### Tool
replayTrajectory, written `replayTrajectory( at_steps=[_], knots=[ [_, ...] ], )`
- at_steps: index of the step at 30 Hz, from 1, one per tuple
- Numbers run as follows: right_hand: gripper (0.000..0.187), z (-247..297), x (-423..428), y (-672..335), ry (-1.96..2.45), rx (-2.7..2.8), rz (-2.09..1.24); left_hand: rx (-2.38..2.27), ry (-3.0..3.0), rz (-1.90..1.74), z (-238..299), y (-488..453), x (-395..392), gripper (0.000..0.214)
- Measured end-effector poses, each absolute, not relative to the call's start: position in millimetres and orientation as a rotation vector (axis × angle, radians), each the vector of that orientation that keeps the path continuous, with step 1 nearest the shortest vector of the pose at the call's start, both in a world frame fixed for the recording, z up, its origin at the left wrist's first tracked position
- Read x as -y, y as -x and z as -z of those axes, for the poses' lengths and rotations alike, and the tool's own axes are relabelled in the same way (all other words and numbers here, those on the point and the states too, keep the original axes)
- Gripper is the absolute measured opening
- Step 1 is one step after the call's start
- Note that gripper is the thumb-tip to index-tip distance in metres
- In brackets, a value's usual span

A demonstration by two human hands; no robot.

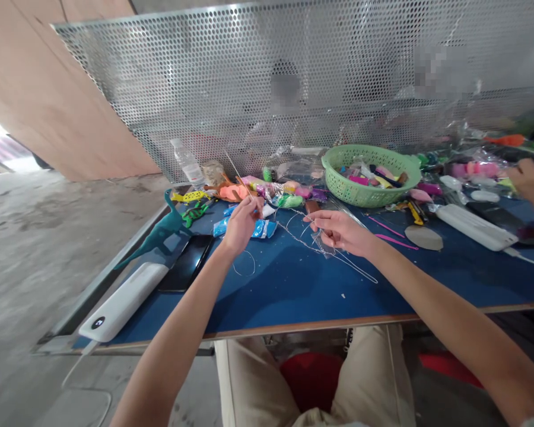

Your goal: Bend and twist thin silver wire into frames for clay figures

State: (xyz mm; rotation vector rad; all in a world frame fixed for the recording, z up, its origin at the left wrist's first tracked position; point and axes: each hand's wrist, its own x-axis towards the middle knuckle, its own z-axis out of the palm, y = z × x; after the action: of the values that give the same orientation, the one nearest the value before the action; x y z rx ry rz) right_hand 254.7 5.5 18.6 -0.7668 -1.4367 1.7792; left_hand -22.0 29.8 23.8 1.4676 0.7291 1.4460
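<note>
My left hand (242, 224) is closed in a pinch on thin silvery wire, one straight end rising past the fingertips. My right hand (343, 231) pinches the same twisted wire (303, 242), which spans the gap between both hands. A long narrow wire loop hangs below my right hand toward the table's front. By my right fingertips are a small brown block (312, 207) and a clear plastic scrap (324, 244). Blue packets (264, 229) lie just beyond my left hand, and a thin wire curl (244, 270) rests below it.
A teal long-necked dinosaur figure (162, 228), a black phone (187, 264) and a white power bank (123, 303) line the left edge. Behind stand a green basket (369, 200) of clay packs and a perforated metal screen (231, 77). Another person's hand (531, 181) is at right.
</note>
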Motion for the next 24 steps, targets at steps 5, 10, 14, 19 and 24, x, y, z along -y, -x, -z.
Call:
replayTrajectory(
  at_steps=[5,10,14,19,24],
  knots=[
    [0.034,-16.3,-7.8,-257.1,0.748,1.459,-1.82,-0.964,-1.659,-1.41,-22.4,26.2,-33.5,0.027],
    [0.034,-14.8,-7.5,-256.5,0.727,1.435,-1.895,-1.371,-2.251,-1.238,-21.5,29.7,-29.7,0.025],
    [0.031,-10.7,-7.6,-250.7,0.67,1.219,-1.968,-1.431,-2.45,-1.256,-22.1,35.1,-32.3,0.021],
    [0.032,-3.9,-3.0,-238.4,0.69,1.037,-2.037,-1.443,-2.475,-1.243,-21.7,40.1,-36.5,0.025],
    [0.039,-3.7,0.3,-235.4,0.894,1.16,-1.975,-1.494,-2.336,-1.255,-16.0,36.7,-38.4,0.019]
  ],
)
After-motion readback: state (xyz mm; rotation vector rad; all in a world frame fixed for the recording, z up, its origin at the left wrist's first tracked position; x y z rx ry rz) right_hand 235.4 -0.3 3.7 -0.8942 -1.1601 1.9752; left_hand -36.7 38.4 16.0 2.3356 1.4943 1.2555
